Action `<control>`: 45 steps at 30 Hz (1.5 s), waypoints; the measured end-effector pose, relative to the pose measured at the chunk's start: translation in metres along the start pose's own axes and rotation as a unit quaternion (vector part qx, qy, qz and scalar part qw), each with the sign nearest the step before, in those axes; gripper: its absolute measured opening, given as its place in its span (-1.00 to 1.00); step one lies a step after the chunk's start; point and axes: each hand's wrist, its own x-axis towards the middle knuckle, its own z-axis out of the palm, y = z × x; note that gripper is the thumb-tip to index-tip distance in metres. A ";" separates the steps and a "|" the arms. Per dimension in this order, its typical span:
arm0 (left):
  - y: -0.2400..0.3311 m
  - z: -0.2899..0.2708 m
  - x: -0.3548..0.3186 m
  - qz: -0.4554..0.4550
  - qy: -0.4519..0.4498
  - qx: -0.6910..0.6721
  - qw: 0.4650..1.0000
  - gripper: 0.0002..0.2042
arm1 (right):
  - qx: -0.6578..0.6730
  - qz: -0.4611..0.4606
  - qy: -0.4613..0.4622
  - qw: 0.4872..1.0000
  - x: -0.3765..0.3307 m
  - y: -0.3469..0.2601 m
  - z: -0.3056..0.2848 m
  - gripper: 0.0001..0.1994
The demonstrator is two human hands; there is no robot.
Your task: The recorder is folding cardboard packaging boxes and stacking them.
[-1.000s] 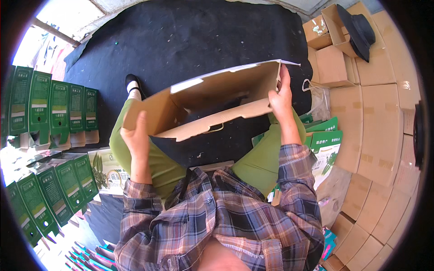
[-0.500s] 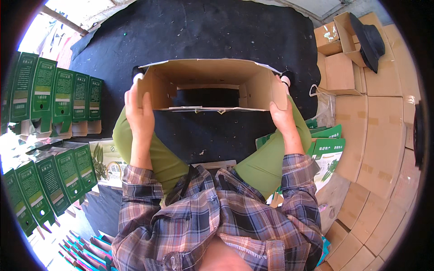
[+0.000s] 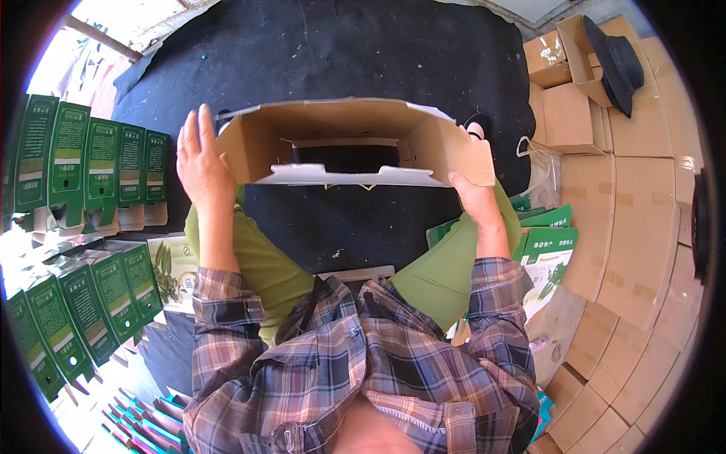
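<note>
Between my knees stands a cardboard box (image 3: 340, 119), its brown inside facing up and its top flaps raised. Through its bottom opening the dark floor sheet shows. Small yellow cord loops (image 3: 369, 186) stick out below its near edge. My left hand (image 3: 204, 172) is at the box's left side, fingers stretched out and apart; whether the palm touches the cardboard I cannot tell. At the right end my right hand (image 3: 476, 198) grips the near corner, thumb inside the side flap and the other fingers hidden behind it.
Green printed boxes (image 3: 68, 155) stand in two rows at the left. Flat green and white cardboard pieces (image 3: 550, 261) lie by my right knee. Brown cartons (image 3: 643, 234) line the right side, with a black hat (image 3: 616, 68) on them. A black sheet (image 3: 340, 49) covers the floor.
My left hand has let go of the box's left end and moved outward, its fingers straightened. The near and right flaps stand further out. My right hand keeps its grip.
</note>
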 end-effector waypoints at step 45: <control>0.026 0.035 -0.074 0.048 -0.114 -0.343 0.931 -0.49 | -0.196 0.017 -0.068 0.978 0.006 0.015 0.017 -0.51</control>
